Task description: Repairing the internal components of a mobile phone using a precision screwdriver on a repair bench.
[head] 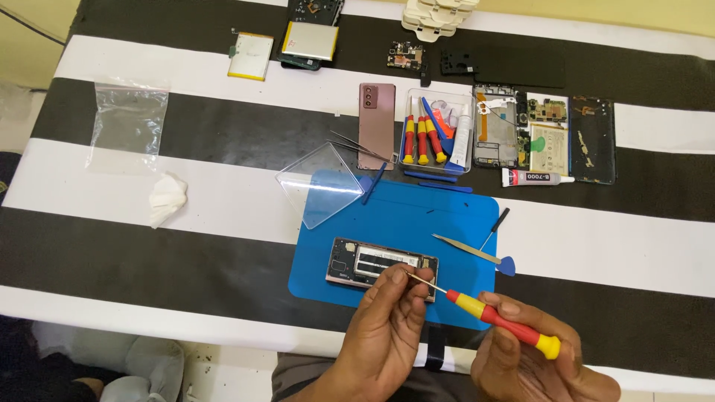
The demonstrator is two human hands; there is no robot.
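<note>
Right hand (532, 350) grips screwdriver (505, 324); left hand (391, 324) pinches tip over opened phone (380, 264).

I see the opened phone with its back cover off (381, 266) lying on the blue rubber work mat (447, 216). At its twelve o'clock the clear plastic tool box (439, 134) holds red-and-yellow screwdrivers (421, 140). At ten o'clock a clear plastic lid (322, 184) overlaps the mat's corner. At three o'clock lie flat metal tweezers (466, 249). At six o'clock my left hand (387, 331) and right hand (529, 357) meet at a red-and-yellow screwdriver (500, 321).
</note>
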